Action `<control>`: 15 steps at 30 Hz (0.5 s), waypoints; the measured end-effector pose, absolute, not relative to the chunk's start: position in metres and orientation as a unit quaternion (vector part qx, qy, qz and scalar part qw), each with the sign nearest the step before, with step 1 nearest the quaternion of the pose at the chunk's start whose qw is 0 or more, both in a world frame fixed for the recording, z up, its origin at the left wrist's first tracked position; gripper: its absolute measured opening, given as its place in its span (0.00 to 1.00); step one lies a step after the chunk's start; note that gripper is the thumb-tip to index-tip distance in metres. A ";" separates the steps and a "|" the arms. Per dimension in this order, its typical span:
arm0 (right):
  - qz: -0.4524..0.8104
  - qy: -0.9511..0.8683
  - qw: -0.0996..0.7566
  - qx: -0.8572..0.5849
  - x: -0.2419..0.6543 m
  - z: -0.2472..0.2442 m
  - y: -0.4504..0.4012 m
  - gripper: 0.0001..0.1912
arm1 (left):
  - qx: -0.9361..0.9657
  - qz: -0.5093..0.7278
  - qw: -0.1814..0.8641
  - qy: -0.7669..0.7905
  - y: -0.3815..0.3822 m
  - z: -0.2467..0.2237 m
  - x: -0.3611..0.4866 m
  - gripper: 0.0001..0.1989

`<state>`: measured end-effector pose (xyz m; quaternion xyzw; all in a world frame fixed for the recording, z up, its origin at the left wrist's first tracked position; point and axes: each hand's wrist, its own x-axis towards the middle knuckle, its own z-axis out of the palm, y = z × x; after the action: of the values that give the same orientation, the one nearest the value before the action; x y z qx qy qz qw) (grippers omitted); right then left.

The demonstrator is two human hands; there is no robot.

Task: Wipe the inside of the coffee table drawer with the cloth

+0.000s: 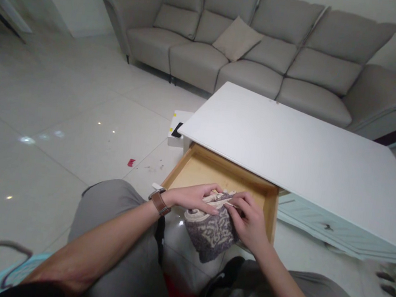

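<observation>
Both hands (197, 199) (251, 222) hold a patterned cloth (211, 234) at the open drawer (200, 170) of a white table (292, 141).

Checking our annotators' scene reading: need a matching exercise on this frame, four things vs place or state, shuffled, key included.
Things:
1. Cloth
2. Drawer
3. Watch
4. Loose cushion

Place or state:
A. On the sofa
B. Pulled open
C. Held by the left hand and right hand
D. Strapped on the left wrist

Pairs: 1-C, 2-B, 3-D, 4-A
</observation>
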<state>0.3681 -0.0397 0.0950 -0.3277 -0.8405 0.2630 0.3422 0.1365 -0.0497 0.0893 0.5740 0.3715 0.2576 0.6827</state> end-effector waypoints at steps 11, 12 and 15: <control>0.183 -0.819 0.381 -0.388 0.365 0.093 -0.041 0.06 | 0.564 0.283 0.696 0.342 -0.046 0.090 0.139 0.18; 0.180 -0.820 0.374 -0.393 0.364 0.091 -0.041 0.06 | 0.548 0.288 0.707 0.343 -0.047 0.090 0.140 0.19; 0.183 -0.820 0.362 -0.403 0.360 0.084 -0.040 0.07 | 0.541 0.284 0.715 0.341 -0.051 0.086 0.145 0.26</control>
<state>0.3603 -0.0399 0.0840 -0.4025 -0.8205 0.1832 0.3622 0.1449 -0.0508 0.0860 0.5408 0.3407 0.2844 0.7146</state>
